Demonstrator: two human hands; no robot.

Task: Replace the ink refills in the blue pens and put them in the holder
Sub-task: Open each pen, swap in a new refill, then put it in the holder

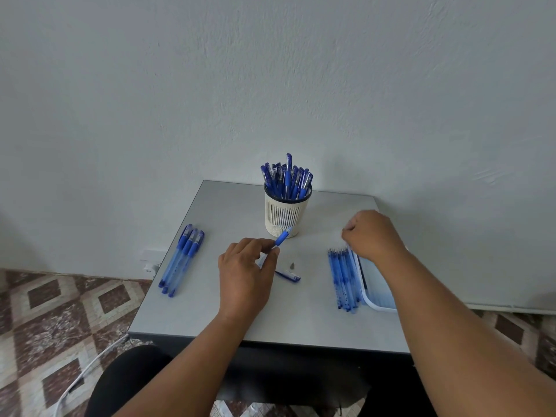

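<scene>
- Left hand (245, 273): we pinch a blue pen barrel (283, 236).
- Right hand (371, 236): fingers curled above refills (343, 279); whether it grips one we cannot tell.
- Holder (285, 215): full of pens.

A plain room at home: patterned floor tiles (60, 302), bare plastered wall (270, 70), small grey table (228, 311).

A blue-gripped clear plastic pen barrel (283, 236) juts tilted from the left fingertips (272, 251); the cream slotted plastic holder (285, 213), packed with capped blue pens (287, 177), stands just beyond them.
</scene>
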